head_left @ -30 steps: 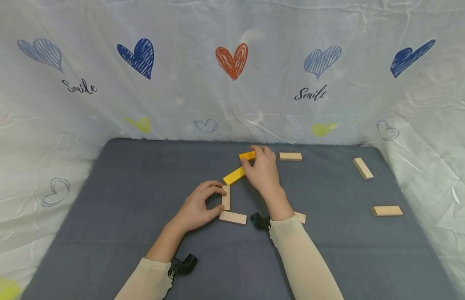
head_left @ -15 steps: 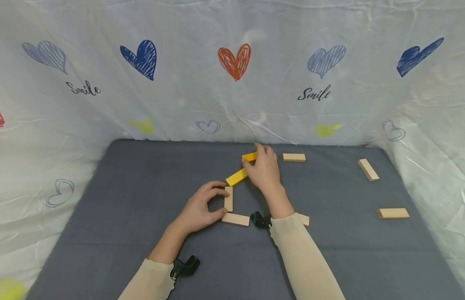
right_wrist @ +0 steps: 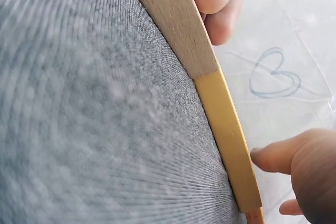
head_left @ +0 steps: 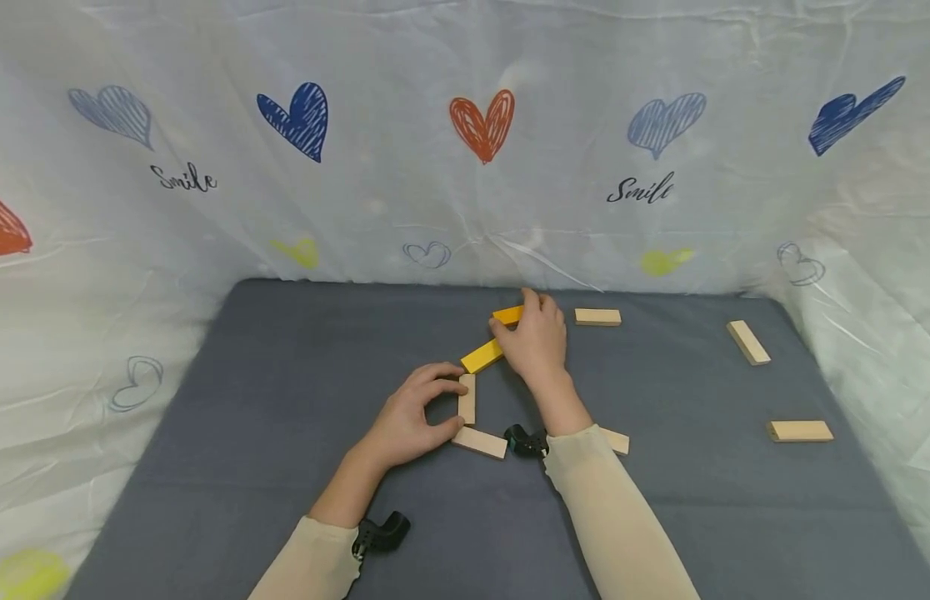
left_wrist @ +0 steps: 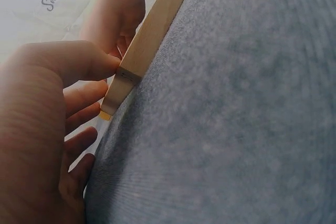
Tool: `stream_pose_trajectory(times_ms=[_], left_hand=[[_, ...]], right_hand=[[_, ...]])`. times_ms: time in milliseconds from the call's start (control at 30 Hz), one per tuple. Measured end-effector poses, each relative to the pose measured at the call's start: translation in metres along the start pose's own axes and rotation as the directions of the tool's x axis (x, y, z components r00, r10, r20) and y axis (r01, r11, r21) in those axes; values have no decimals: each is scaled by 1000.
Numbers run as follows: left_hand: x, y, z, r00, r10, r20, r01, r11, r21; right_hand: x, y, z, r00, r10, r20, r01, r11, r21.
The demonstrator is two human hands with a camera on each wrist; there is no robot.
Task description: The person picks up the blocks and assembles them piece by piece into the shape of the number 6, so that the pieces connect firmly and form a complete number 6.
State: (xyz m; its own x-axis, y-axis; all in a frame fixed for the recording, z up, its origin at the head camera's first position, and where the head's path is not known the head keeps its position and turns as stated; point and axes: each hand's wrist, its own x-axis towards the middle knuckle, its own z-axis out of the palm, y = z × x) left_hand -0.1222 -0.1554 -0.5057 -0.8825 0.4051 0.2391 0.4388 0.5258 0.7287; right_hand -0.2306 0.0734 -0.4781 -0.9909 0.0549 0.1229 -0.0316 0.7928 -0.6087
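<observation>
My left hand [head_left: 414, 421] curves round a plain wooden block [head_left: 467, 400], fingertips on its far part and thumb at its near end. The thumb also touches the corner of a second plain block [head_left: 480, 443], which meets the first at an angle. A yellow block [head_left: 482, 357] runs on slantwise from the first one's far end. Beyond it lies an orange-yellow block [head_left: 507, 315], partly covered by my right hand [head_left: 538, 337]. The right thumb is on its near side and the index finger behind it. In the right wrist view, the yellow block [right_wrist: 228, 140] abuts a plain one.
Behind the right hand lies a plain block [head_left: 597, 317]. Two more, a slanted block [head_left: 748, 342] and a level block [head_left: 801, 431], are at the right. The right sleeve partly hides another block [head_left: 615, 441]. A white printed cloth [head_left: 382, 183] hangs behind the grey tabletop [head_left: 285, 358].
The head view has shifted a little, so everything appears farther right. Beside my left thumb, the near plain block has turned slightly, its right end toward me. Both hands keep nearly the same pose.
</observation>
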Motion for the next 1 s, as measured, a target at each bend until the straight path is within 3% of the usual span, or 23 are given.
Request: stream_pose_trajectory(times_ms=[500,1000], left_hand=[[0,3,-1,999,-39,5,39,999,16],[-1,2,-1,999,-47,7,47,999,-1]], right_hand=[[1,0,4,999,17,-51,-17,1000,-2],[4,8,-5,1000,7,-31,-2,989,145]])
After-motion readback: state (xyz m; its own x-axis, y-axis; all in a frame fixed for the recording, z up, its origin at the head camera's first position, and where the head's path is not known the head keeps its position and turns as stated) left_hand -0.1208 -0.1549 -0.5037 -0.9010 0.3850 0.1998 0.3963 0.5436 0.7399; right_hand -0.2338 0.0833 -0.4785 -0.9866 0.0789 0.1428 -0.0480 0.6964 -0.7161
